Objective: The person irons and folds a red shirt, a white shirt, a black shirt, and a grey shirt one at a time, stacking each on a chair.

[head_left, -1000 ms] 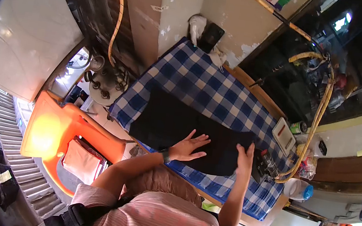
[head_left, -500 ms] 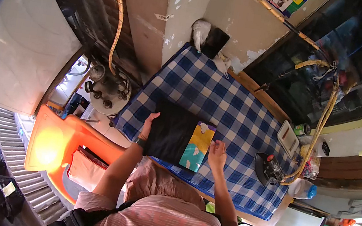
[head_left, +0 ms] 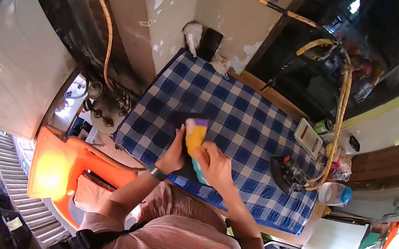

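A folded dark garment [head_left: 180,120] with a yellow, purple and teal printed panel [head_left: 195,134] lies on the blue-and-white checked table cover [head_left: 241,115]. My left hand [head_left: 173,154] grips its near left edge. My right hand [head_left: 214,165] lies flat over the right part of the fold, pressing it down. Both hands hide much of the garment. A black iron [head_left: 287,174] stands on the cover to the right, apart from my hands.
An orange plastic chair [head_left: 59,163] with folded cloth on it stands left of the table. A white tray [head_left: 308,138], a can and a white jug with a blue cap [head_left: 333,194] sit at the right end. A yellow hose [head_left: 340,108] hangs over there.
The dark garment went from spread wide to folded small, with the coloured panel now showing. Both my hands moved left and closed in over the fold.
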Motion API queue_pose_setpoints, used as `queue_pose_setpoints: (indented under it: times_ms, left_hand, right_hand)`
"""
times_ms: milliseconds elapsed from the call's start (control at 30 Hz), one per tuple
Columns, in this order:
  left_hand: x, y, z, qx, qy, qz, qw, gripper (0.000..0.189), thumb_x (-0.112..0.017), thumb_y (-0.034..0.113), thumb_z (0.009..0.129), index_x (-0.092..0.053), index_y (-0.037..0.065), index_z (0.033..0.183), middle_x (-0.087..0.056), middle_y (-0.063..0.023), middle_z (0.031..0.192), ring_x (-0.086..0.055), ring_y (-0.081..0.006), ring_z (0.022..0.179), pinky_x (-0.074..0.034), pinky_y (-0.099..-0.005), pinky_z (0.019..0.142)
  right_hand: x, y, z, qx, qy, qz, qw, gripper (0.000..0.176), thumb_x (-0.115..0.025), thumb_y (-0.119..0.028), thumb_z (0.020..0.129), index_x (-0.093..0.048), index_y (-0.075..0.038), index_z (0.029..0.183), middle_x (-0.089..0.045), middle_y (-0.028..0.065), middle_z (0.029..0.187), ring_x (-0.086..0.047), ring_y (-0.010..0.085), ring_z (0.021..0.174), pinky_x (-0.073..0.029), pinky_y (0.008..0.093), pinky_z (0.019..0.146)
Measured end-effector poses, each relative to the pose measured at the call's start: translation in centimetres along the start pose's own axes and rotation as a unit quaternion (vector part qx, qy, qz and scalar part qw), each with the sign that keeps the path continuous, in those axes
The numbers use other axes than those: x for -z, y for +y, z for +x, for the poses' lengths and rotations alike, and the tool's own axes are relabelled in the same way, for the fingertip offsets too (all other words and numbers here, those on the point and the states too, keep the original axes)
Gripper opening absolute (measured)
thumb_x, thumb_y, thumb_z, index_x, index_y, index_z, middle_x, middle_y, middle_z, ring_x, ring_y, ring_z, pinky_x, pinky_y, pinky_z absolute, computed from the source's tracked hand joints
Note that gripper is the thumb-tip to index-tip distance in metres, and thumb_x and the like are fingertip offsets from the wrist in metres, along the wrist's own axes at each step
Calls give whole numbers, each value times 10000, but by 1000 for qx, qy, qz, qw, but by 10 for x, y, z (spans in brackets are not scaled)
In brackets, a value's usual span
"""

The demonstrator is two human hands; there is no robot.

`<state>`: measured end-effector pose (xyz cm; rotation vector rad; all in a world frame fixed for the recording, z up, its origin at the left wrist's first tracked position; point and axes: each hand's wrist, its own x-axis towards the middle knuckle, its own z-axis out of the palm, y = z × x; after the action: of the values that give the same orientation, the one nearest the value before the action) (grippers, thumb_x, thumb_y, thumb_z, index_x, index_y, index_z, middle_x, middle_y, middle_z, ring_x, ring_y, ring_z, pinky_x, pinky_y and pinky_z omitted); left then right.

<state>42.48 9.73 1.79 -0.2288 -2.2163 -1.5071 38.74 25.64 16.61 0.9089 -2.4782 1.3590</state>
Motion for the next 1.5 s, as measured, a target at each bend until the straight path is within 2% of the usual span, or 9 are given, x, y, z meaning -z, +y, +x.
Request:
queue_pose_setpoints:
  times_ms: [133,367,467,533,600,867,933,1067,1500]
  left_hand:
    - [-47,43,33,170,14,-445,879,699,-574,414,904,-286,48,1425,-418,-134,1351,-462,-238,1203,-325,-322,1032]
    - [-54,72,86,380,-1,-656,652,678,-470,633,900,-509,57,1256,-618,-94,1102,-592,-187,1017,-466,-288,847]
    - [-55,14,15,448,133,-265,843,516,-513,548,924,-552,71,1115,-646,-37,948,-619,-133,881,-467,-257,726]
    - [-61,-48,-61,259,33,-115,958,386,-573,443,931,-554,64,1003,-654,-26,889,-620,-128,812,-463,-266,659]
    - [-67,13,-96,343,60,-72,935,317,-639,351,906,-572,42,925,-653,-81,822,-613,-161,716,-459,-293,605]
    - [-85,67,-164,312,62,138,938,301,-641,304,879,-586,19,800,-547,-148,705,-567,-341,663,-435,-430,585]
    - [-86,60,-170,296,74,155,939,316,-621,314,902,-584,15,807,-584,-156,709,-586,-333,655,-447,-413,583]
    - [-76,65,-157,360,29,61,930,336,-632,322,912,-580,-2,838,-640,-139,679,-616,-267,592,-471,-340,567]
    - [-47,56,-152,445,-80,-112,885,316,-720,278,867,-595,12,751,-611,-16,681,-572,-74,657,-462,-238,558]
  right_hand:
    - [91,-52,-9,240,-162,-86,953,150,-672,-208,851,-603,-100,929,-570,28,776,-614,210,658,-478,325,553]
    - [145,-33,-76,251,-261,-158,919,228,-620,-331,860,-611,-128,963,-555,9,864,-612,165,808,-514,281,653]
    - [184,36,-100,6,-318,-102,943,308,-659,-363,829,-642,-108,1001,-650,78,939,-636,250,870,-535,348,696]
    - [219,105,-90,-54,-110,-283,951,439,-726,-358,756,-620,-101,1095,-628,118,1002,-610,310,943,-495,421,781]
    - [260,182,-95,-96,-116,-462,874,716,-792,-409,671,-528,-73,1245,-504,171,1234,-467,358,1144,-393,486,910]
    - [274,302,-82,-55,-210,-198,956,503,-742,-327,774,-559,24,1085,-603,103,652,-622,337,616,-515,415,600]
    - [275,291,-68,-408,-237,74,878,337,-735,-283,786,-577,-15,916,-604,93,656,-620,232,562,-500,343,508]
    - [231,270,-59,-458,-159,-31,874,393,-722,-216,766,-564,14,1043,-619,93,643,-607,167,496,-499,298,471]
    - [18,111,8,-173,-413,-139,883,549,-663,-380,707,-628,-39,1136,-676,226,808,-671,376,769,-533,433,736]
